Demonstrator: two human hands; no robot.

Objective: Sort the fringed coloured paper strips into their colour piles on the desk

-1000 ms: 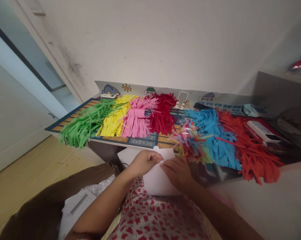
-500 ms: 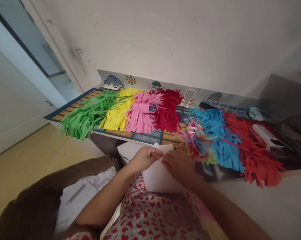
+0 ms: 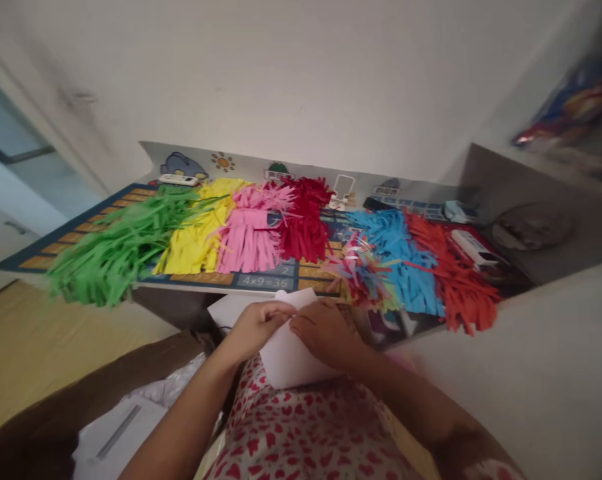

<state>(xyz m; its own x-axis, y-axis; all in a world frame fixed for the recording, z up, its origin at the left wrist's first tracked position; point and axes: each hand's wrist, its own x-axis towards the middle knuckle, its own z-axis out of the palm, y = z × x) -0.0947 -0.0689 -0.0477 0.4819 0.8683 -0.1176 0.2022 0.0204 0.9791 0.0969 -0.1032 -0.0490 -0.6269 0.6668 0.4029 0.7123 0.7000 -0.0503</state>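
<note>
In front of my body, against a heart-patterned garment (image 3: 281, 427), I hold a folded piece of white paper or thin card (image 3: 293, 363). A small rounded tab shows at its top edge. My left hand (image 3: 255, 327) pinches it from the left, thumb and fingertips close together near the upper part. From the right, my right hand (image 3: 328, 333) lies over it with bent fingers pressed on its surface. The fingertips of both hands nearly meet, and what is between them is too small to make out.
Beyond my hands a table with a printed chart (image 3: 265, 281) bears fringed paper bundles: green (image 3: 111, 240), yellow (image 3: 195, 240), pink (image 3: 251, 243), dark red (image 3: 305, 227), multicoloured (image 3: 365, 273), blue (image 3: 401, 253), orange-red (image 3: 451, 280). At lower left, a brown box (image 3: 81, 387) contains white pieces (image 3: 121, 433).
The view has swung to the right, so the table and bundles sit further left. Both hands keep their hold on the white paper, with hardly any change in their fingers.
</note>
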